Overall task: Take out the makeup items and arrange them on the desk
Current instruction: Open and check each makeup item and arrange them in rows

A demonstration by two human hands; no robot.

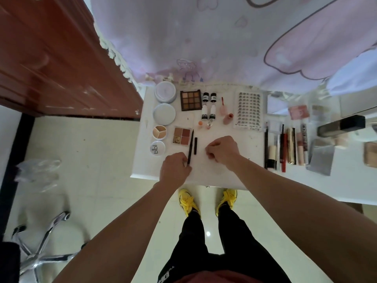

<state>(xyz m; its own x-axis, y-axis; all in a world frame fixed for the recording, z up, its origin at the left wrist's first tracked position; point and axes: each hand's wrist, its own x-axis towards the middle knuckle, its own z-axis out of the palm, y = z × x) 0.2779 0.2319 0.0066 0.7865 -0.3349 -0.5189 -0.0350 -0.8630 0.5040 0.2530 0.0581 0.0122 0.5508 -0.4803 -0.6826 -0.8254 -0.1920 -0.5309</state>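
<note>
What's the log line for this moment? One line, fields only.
left hand: pinches black pencil | right hand: curled over desk, hold unclear | cap: beside pencil

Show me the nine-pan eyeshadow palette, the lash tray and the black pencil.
nine-pan eyeshadow palette (190, 100), head view, centre pan.
lash tray (248, 108), head view, middle lash rows.
black pencil (191, 145), head view, mid-shaft.

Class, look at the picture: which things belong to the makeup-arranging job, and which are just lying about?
Belong to the job: black pencil gripped by the left hand, short black cap, nine-pan palette, four-pan palette, lash tray, desk.

Lying about: chair base, plastic wrap on the floor, pink cloth.
</note>
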